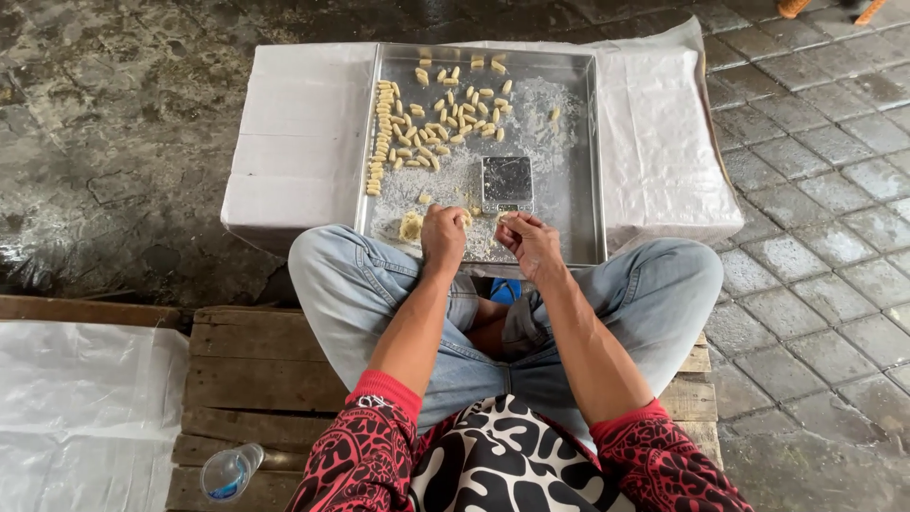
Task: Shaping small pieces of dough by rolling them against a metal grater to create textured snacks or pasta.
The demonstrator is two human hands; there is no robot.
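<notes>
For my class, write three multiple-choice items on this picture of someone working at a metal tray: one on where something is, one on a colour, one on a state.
1. Where does the small digital scale sit?
A. On the tray
B. On the wooden pallet
C. On the paving

2. What colour are the person's trousers?
A. Black
B. Light blue
C. Green

3. How is the plastic bottle lying?
A. Upright on the tray
B. Held in a hand
C. On its side on the pallet

Answers:
1 A: it lies inside the metal tray, just beyond the left hand and right hand.
2 B: both knees show pale denim.
3 C: it rests sideways on the pallet planks.
</notes>
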